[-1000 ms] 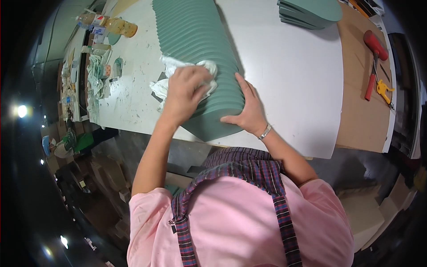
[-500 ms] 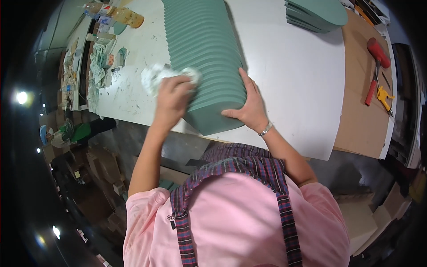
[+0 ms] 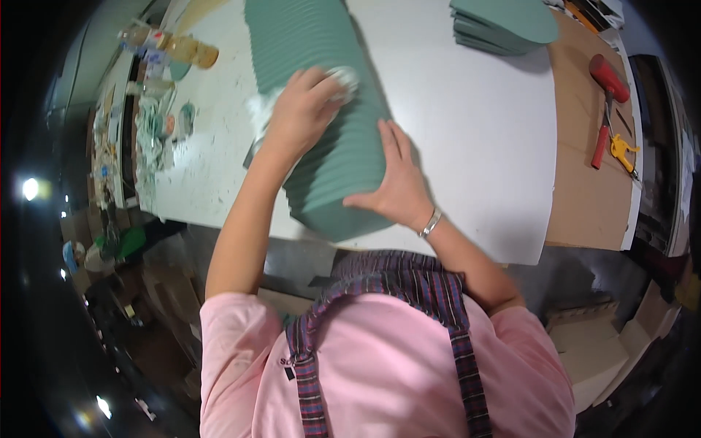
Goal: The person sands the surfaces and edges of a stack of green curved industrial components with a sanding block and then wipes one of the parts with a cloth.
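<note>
A long row of overlapping green sheets [image 3: 339,160], foam-like in look, runs away from me over the white table. My left hand [image 3: 303,109] is closed on a crumpled white cloth [image 3: 346,82] and presses it onto the top of the row, toward its left side. Part of the cloth hangs over the row's left edge. My right hand [image 3: 398,186] lies spread at the row's near right corner, thumb on the nearest sheet and fingers stretched along the right side. A small dark edge of something shows beside my left forearm; its kind is hidden.
Another green stack [image 3: 504,25] lies at the far right. A red-headed mallet [image 3: 610,78] and a yellow air blow gun [image 3: 622,148] rest on brown board [image 3: 584,197]. Bottles [image 3: 191,51] and stained rags [image 3: 150,131] are on the left of the white table [image 3: 475,160].
My left hand has moved with the cloth up and right, from the row's left edge onto its top. The right hand stays against the row, which appears slightly lower and more left in view.
</note>
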Demonstrator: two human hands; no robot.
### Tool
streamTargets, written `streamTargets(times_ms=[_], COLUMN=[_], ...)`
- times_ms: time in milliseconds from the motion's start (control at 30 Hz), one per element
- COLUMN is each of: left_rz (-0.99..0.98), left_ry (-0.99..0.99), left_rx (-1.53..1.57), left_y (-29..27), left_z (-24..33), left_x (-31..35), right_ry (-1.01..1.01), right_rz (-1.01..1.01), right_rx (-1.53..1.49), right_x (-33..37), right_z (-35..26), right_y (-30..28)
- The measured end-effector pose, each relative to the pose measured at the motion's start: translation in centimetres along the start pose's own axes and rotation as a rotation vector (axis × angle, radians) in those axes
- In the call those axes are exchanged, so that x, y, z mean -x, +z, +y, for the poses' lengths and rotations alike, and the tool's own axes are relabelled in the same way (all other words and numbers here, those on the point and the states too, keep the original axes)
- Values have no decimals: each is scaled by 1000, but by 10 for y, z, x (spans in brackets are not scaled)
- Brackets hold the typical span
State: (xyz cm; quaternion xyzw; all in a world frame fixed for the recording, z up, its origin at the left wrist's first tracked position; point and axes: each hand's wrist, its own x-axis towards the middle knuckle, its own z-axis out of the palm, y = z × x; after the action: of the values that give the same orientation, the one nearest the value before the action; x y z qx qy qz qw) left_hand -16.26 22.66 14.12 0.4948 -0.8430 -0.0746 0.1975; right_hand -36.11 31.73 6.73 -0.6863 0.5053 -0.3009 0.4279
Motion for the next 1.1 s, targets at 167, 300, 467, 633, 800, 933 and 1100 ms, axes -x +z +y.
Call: streamTargets(times_ms=[167, 300, 467, 633, 800, 933, 1100], left_rz=[4, 121, 122, 265, 244, 107, 113], left_ry=[-297, -83, -30, -531, -129, -68, -175], left_rx=[9, 13, 13, 13, 240, 58, -139], left_y=[-38, -17, 0, -54, -27, -8, -41], left_z=[-33, -7, -16, -84, -29, -50, -68], left_x=[56, 4, 42, 106, -18, 9, 40], right_ry=[114, 129, 67, 113, 72, 5, 70], right_rz=[-76, -57, -13, -55, -15, 39, -10], right_rx=[-52, -31, -48, -39, -38, 63, -14], right_x=[0, -1, -2, -2, 0, 1, -1], right_z=[-2, -3, 0, -3, 2, 5, -1], right_y=[-4, -7, -6, -3, -1, 0, -1])
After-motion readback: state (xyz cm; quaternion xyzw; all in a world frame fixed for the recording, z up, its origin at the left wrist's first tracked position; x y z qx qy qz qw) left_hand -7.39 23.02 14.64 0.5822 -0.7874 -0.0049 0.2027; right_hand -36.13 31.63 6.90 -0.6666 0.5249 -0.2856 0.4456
